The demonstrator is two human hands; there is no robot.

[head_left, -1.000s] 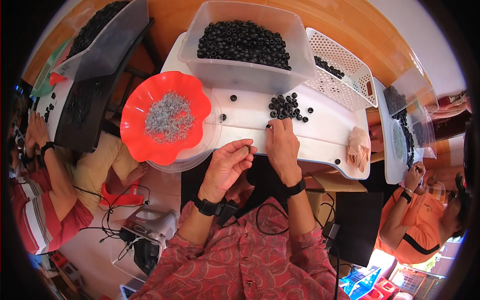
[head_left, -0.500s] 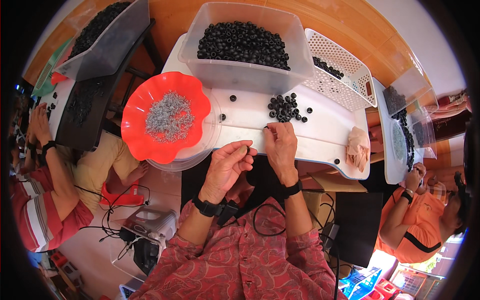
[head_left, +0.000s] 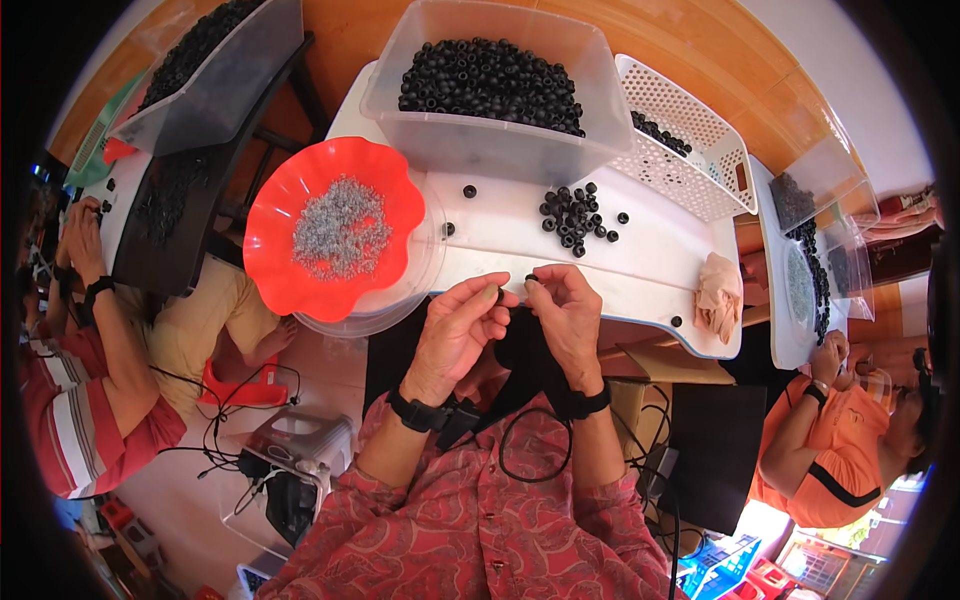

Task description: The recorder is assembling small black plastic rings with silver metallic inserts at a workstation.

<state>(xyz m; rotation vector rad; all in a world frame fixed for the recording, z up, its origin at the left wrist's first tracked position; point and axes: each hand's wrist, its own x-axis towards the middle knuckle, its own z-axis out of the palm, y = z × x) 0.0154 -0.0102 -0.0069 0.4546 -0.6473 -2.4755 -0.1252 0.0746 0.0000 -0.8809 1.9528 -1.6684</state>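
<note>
My left hand [head_left: 452,330] is closed, with a small round black plastic piece [head_left: 500,294] pinched between thumb and fingertips. Close beside it, my right hand [head_left: 568,318] pinches another black piece [head_left: 532,279]. Both hands hover over the near edge of the white table [head_left: 470,262], fingertips almost meeting. Beyond them is a loose pile of black hollow pieces [head_left: 570,222]. To the left, a red wavy-rimmed bowl [head_left: 268,235] holds many tiny silvery parts [head_left: 342,228]; it rests over a clear round tray [head_left: 436,240].
A translucent bin [head_left: 490,152] full of black pieces stands at the back, beside a white perforated basket [head_left: 735,150]. A beige cloth [head_left: 718,298] lies at the table's right end. Co-workers sit left [head_left: 110,400] and right [head_left: 825,450]. Cables [head_left: 225,425] hang at lower left.
My right hand has come back from near the pile toward my left hand, bringing a black piece. The left hand stays nearly in place, still pinching its piece.
</note>
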